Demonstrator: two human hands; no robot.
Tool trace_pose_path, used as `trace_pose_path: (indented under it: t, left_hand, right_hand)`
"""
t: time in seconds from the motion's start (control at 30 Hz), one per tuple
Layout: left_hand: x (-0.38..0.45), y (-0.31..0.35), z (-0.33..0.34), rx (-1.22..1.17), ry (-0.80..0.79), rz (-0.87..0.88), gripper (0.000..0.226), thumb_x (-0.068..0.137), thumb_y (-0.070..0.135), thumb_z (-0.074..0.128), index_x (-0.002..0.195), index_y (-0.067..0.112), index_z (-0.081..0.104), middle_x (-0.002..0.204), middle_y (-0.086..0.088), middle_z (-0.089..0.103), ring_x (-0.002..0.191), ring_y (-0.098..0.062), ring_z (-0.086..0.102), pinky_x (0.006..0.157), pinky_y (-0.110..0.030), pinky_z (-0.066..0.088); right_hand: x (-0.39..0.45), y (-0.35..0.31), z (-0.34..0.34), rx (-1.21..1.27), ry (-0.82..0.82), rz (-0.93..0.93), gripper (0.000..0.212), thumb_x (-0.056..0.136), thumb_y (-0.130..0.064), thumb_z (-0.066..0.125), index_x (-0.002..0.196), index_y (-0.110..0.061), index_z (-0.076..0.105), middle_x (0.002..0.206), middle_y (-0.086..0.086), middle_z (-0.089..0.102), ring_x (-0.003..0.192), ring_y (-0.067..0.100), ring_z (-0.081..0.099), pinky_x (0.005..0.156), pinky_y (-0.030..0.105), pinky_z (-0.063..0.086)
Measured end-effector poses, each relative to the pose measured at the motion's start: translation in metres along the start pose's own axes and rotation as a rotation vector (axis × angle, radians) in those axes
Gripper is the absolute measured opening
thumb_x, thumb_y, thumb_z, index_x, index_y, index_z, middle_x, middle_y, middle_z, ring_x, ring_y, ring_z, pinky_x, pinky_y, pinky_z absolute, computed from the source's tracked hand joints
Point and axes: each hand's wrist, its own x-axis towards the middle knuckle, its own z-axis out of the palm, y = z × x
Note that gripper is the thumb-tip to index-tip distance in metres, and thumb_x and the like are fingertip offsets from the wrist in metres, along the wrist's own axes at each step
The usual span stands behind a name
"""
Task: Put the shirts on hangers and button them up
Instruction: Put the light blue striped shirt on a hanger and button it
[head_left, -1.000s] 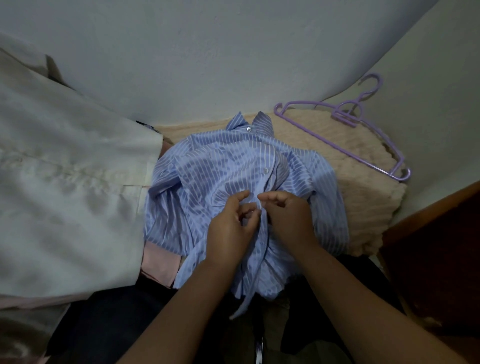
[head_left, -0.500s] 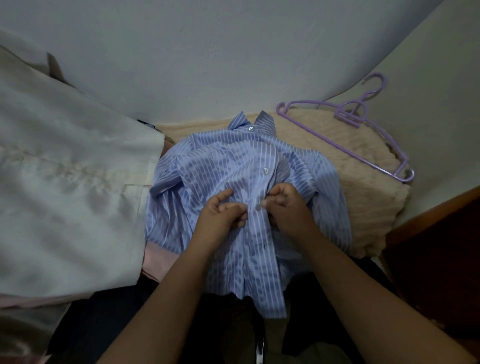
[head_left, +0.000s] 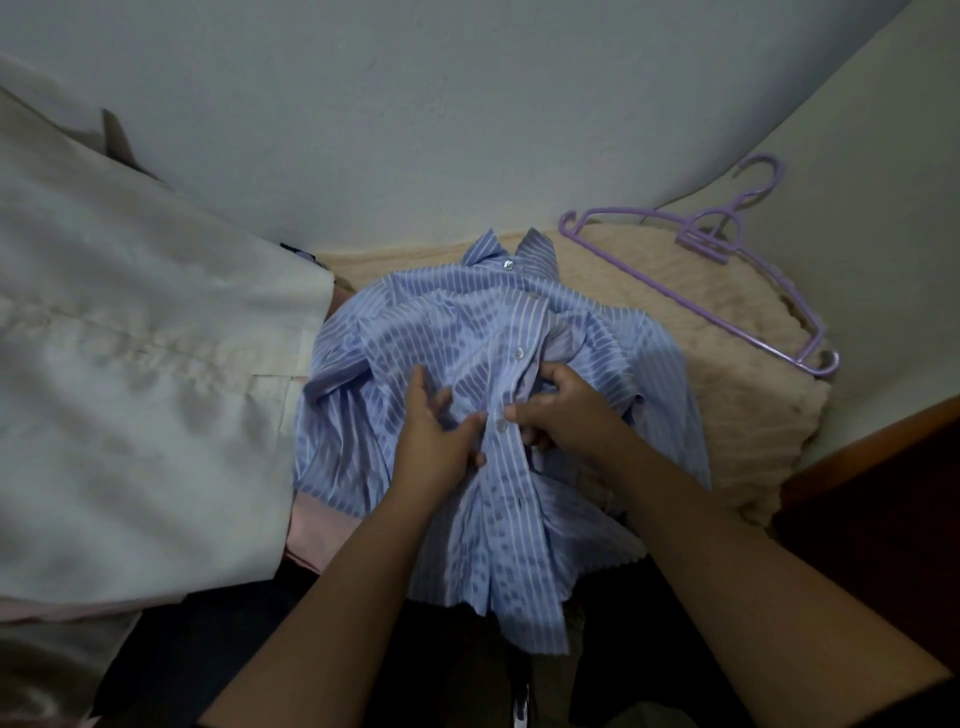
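Thumbs of left hand (head_left: 434, 441) and right hand (head_left: 563, 413) pinch shirt (head_left: 483, 332) placket.

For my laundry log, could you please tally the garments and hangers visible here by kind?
Blue striped shirt: 1
Cream garment: 1
Pink garment: 1
Purple hangers: 2, it seems, stacked together
Total: 5
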Motion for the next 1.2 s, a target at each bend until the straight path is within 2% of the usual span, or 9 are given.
trace_pose_path:
  t: [0.1,0.2,0.33,0.47,0.6,0.77,0.87,1.03,1.2]
  left_hand:
    - [0.011,0.01,-0.001,0.04,0.026,0.023,0.073,0.092,0.01,0.061,0.152,0.016,0.018,0.082,-0.01,0.059,0.057,-0.019,0.056,0.052,-0.029,0.049]
    - [0.025,0.036,-0.005,-0.084,0.084,0.138,0.06,0.095,0.003,0.053,0.145,0.019,0.024,0.077,-0.008,0.062,0.052,-0.019,0.063,0.05,-0.03,0.055]
    - [0.055,0.066,-0.007,-0.003,0.109,0.33,0.061,0.097,0.006,0.05,0.149,0.016,0.019,0.084,-0.008,0.062,0.077,-0.027,0.069,0.078,-0.04,0.058]
    - [0.083,0.069,-0.004,0.271,0.139,0.388,0.066,0.094,0.008,0.054,0.151,0.014,0.02,0.099,0.005,0.058,0.076,0.0,0.059,0.069,-0.011,0.048]
    - [0.076,0.044,0.005,0.356,0.109,0.492,0.082,0.085,0.006,0.066,0.15,0.018,0.019,0.139,-0.004,0.038,0.108,-0.017,0.058,0.087,-0.032,0.052]
    - [0.04,0.011,0.019,0.434,0.148,0.475,0.072,0.088,0.02,0.067,0.146,0.029,0.025,0.098,0.018,0.052,0.077,0.001,0.054,0.061,-0.016,0.042]
    - [0.032,-0.004,0.02,0.402,0.146,0.362,0.081,0.083,0.028,0.073,0.148,0.026,0.025,0.105,0.015,0.056,0.084,-0.001,0.058,0.069,-0.017,0.045]
    - [0.023,-0.009,0.013,0.551,0.139,0.243,0.094,0.08,0.03,0.076,0.152,0.022,0.016,0.143,0.001,0.045,0.124,-0.017,0.049,0.093,-0.03,0.045]
    - [0.021,-0.01,0.0,0.49,0.122,0.202,0.082,0.087,0.01,0.06,0.153,0.025,0.013,0.124,0.002,0.055,0.08,-0.006,0.057,0.06,-0.025,0.046]
  right_hand:
    - [0.004,-0.009,-0.004,0.097,0.044,-0.033,0.059,0.082,-0.002,0.069,0.133,-0.005,0.04,0.06,0.004,0.065,0.039,0.014,0.057,0.039,0.022,0.042]
    - [0.012,-0.027,-0.014,0.314,0.131,-0.085,0.051,0.084,0.002,0.065,0.125,-0.009,0.037,0.072,0.012,0.063,0.043,0.019,0.06,0.043,0.027,0.049]
    - [0.04,-0.056,-0.02,0.288,0.189,-0.203,0.045,0.087,0.004,0.061,0.117,-0.016,0.034,0.075,0.014,0.058,0.052,0.022,0.063,0.052,0.027,0.055]
    - [0.078,-0.065,-0.02,0.199,0.257,-0.273,0.035,0.09,0.01,0.051,0.12,-0.005,0.039,0.087,0.021,0.056,0.069,0.024,0.059,0.066,0.027,0.056]
    - [0.082,-0.045,-0.026,0.032,0.242,-0.274,0.04,0.09,0.011,0.05,0.128,0.003,0.039,0.094,0.02,0.056,0.078,0.022,0.058,0.06,0.014,0.048]
    - [0.053,-0.01,-0.024,-0.089,0.294,-0.173,0.024,0.092,-0.001,0.053,0.114,-0.011,0.05,0.085,0.003,0.065,0.084,0.02,0.065,0.077,0.031,0.052]
    - [0.037,0.001,-0.017,-0.053,0.237,-0.099,0.015,0.094,-0.001,0.051,0.104,-0.012,0.052,0.083,0.002,0.066,0.074,0.009,0.062,0.062,0.014,0.051]
    - [0.023,0.003,-0.001,0.1,0.139,0.054,0.019,0.091,0.005,0.054,0.095,-0.013,0.052,0.069,0.008,0.06,0.045,0.01,0.054,0.042,0.023,0.043]
    - [0.022,0.005,0.008,-0.037,0.109,0.033,0.027,0.088,-0.006,0.062,0.114,-0.005,0.054,0.082,0.004,0.06,0.065,0.014,0.055,0.059,0.027,0.045]
